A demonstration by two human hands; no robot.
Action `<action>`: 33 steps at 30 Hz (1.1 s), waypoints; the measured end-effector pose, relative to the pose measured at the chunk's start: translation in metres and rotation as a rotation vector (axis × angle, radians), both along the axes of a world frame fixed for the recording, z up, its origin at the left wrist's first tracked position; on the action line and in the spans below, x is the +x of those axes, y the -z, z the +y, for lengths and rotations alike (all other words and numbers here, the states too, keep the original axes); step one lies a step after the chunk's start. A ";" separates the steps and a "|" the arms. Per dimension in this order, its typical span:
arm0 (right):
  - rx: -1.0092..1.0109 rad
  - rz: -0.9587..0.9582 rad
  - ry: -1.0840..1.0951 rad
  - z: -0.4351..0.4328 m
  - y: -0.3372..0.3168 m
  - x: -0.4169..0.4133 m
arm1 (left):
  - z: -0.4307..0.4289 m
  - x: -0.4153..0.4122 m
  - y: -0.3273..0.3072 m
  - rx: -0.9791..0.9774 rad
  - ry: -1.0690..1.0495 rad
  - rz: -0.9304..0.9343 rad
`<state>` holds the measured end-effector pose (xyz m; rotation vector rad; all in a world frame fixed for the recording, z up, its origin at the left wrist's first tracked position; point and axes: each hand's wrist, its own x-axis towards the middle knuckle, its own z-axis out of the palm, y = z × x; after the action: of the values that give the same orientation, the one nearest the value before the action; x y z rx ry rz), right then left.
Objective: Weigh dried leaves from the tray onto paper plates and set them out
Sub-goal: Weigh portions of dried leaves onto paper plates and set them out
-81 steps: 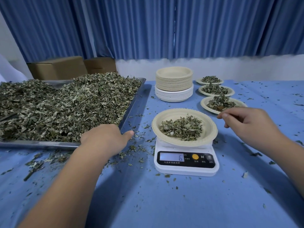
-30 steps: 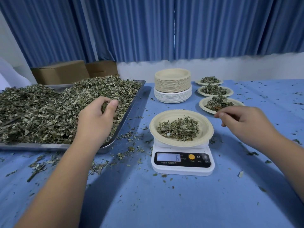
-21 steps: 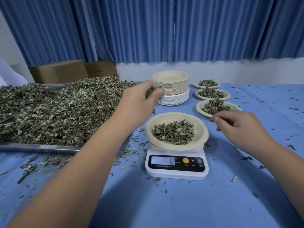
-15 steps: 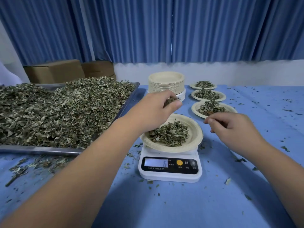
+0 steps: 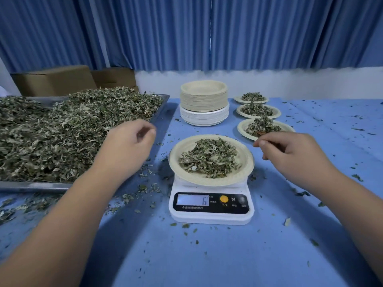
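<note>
Dried leaves (image 5: 62, 131) lie heaped in a metal tray (image 5: 31, 186) on the left side of a blue-covered table (image 5: 207, 255). A smaller portion of leaves (image 5: 209, 160) sits on a paper plate (image 5: 178, 162) on a white kitchen scale (image 5: 211, 216) at the centre; its display reads 6.

The hands are well apart, one on each side of the plate. The left hand (image 5: 128, 148), blurred, hovers between the tray's near right corner and the plate, its fingers loosely curled. The right hand (image 5: 290, 154) hovers just beside the plate's right rim, thumb against forefinger. Whether either hand holds any leaf cannot be told.

Behind the scale stands a stack of empty plates (image 5: 204, 102). To its right, three filled plates (image 5: 259, 110) form a row running away from the viewer. Leaf crumbs are scattered over the cloth.
</note>
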<state>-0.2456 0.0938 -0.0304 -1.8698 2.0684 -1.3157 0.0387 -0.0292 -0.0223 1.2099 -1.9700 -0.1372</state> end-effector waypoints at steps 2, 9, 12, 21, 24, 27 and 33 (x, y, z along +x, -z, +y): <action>0.014 -0.028 0.027 -0.001 0.001 0.001 | -0.008 0.012 0.007 0.092 -0.070 -0.071; 0.218 -0.387 0.102 -0.009 0.007 0.008 | -0.014 0.015 0.014 0.221 -0.120 -0.127; 0.265 -0.466 0.081 -0.007 0.006 0.015 | -0.017 0.018 0.015 0.262 -0.151 -0.173; 0.329 -0.531 0.043 -0.011 0.009 0.028 | -0.012 0.016 0.013 0.377 -0.161 -0.242; 0.318 -0.523 0.074 -0.012 0.009 0.028 | -0.010 0.015 0.012 0.411 -0.152 -0.253; 0.285 -0.568 0.083 -0.011 0.006 0.024 | -0.009 0.014 0.012 0.427 -0.138 -0.242; 0.295 -0.638 0.078 -0.002 -0.010 -0.007 | -0.008 0.015 0.012 0.451 -0.132 -0.213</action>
<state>-0.2526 0.0914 -0.0205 -1.0729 1.8629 -1.3055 0.0541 -0.0369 -0.0339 1.6992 -2.0996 -0.4175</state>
